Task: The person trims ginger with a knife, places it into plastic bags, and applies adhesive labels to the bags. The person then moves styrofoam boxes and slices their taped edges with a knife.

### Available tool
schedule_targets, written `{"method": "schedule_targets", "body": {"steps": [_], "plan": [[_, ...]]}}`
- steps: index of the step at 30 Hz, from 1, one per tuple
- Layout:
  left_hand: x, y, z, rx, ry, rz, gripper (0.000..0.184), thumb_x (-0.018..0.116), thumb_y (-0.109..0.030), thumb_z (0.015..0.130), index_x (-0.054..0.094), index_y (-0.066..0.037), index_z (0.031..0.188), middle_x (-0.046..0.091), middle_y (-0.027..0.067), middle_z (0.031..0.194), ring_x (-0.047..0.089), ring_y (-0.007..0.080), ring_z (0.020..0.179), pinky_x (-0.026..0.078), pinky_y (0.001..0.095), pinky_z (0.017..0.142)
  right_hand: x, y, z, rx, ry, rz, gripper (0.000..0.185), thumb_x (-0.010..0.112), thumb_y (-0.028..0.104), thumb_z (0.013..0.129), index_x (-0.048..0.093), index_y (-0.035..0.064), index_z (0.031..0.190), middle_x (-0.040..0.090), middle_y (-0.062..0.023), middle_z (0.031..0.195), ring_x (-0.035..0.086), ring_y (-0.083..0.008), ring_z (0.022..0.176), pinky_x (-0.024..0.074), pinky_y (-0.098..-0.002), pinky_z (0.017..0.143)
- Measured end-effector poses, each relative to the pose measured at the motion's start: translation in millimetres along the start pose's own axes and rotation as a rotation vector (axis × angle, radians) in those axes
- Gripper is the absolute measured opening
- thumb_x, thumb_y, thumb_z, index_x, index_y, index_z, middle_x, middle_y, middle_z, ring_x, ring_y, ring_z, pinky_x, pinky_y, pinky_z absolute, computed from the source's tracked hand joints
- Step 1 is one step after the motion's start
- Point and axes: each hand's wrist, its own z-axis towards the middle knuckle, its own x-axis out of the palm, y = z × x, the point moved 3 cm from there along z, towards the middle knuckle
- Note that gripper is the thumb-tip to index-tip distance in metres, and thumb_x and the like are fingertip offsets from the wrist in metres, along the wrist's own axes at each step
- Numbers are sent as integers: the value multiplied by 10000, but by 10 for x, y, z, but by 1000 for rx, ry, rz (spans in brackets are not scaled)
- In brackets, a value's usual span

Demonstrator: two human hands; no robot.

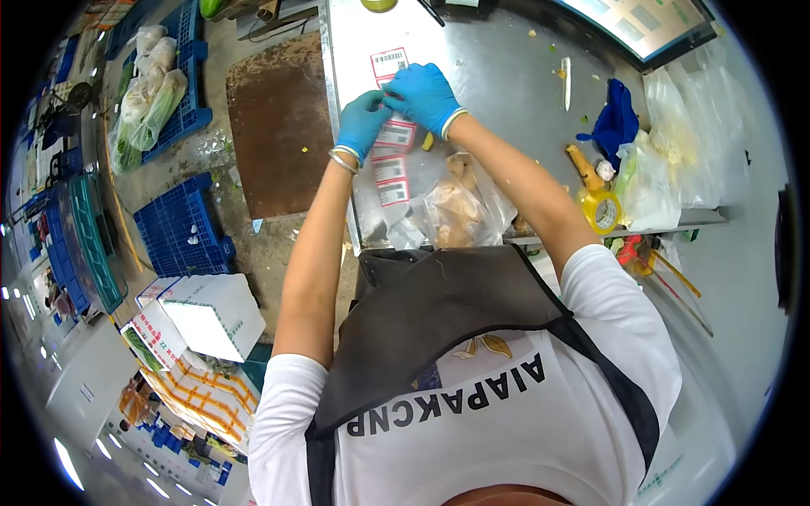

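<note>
A strip of white labels with red borders (390, 169) runs along the left part of the metal table. Over its upper part, my left hand (363, 126) and my right hand (424, 97), both in blue gloves, meet with fingertips nearly touching. Each hand is closed in a pinch on the label strip; the fingertips partly hide what lies between them. A clear plastic bag with light brown food (457, 207) lies to the right of the lower labels, close to the apron.
On the table's right are a yellow tape roll (600, 211), a blue cloth (616, 120), plastic bags (648, 185) and a screen (645, 25). Blue pallets (181, 226), bagged vegetables (152, 93) and a white foam box (215, 316) stand on the left.
</note>
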Motion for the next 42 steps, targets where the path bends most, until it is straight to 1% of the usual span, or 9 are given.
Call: {"method": "schedule_targets", "body": {"steps": [5,7,17,21,28,32,35,40,42], "plan": [[20,-135,-203,2,34,78,365,665,-74,807,633,20,1158,681,139,1065,652,197,939,508,288,858,-110,-219,-174,375,1,402,224,558,292,848,712,136,805,699,-91,848,660,-256,751,503,-372,716],[33,-192,-285,-32,-5,-8,353,661,-49,810,632,21,1154,681,104,1017,640,171,875,517,279,811,43,-794,-334,481,-448,900,186,600,262,833,724,124,842,700,-82,839,663,-205,735,513,-343,721],[441,-553,-511,34,97,-145,307,685,-62,834,646,6,1132,672,58,986,607,121,866,494,242,819,-751,-5,-904,38,-260,8,241,663,360,821,706,173,967,664,-49,872,607,-262,776,496,-387,726],[542,-592,-575,133,48,24,337,689,-56,819,640,16,1145,689,99,1016,643,156,884,522,271,813,-629,42,-916,88,-270,-155,163,616,295,813,680,150,777,624,-28,729,612,-230,741,457,-373,637],[513,-606,-637,74,81,-83,333,685,-50,821,639,26,1142,681,91,998,628,142,859,519,261,791,-329,-631,-1218,770,-583,1008,192,683,206,796,697,25,860,692,-75,774,621,-138,698,507,-299,668],[279,-246,-461,8,-65,-187,430,702,-90,803,600,37,1201,666,96,995,622,155,852,514,264,776,-845,-766,-1764,822,-892,581,151,666,188,812,658,38,819,642,-91,747,608,-200,679,480,-319,625],[53,-223,-564,-14,-388,574,803,788,-365,737,461,52,1340,554,244,1215,567,326,1097,469,378,926,-1178,-322,-2088,315,-786,-112,91,650,166,836,647,76,827,589,-68,704,592,-241,670,465,-329,607],[263,-254,-1408,47,-166,384,723,757,-445,764,536,69,1223,580,241,1165,577,306,1052,463,384,912,-522,95,-2669,19,75,-76,178,633,159,851,651,68,1002,636,-98,941,602,-264,887,476,-377,788],[420,-24,-1710,-77,20,239,680,734,-471,782,573,77,1151,626,215,1082,607,269,980,478,361,873,-701,-14,-2710,191,-40,206,247,608,171,875,641,61,1094,630,-122,1038,594,-275,959,461,-395,859]]}}
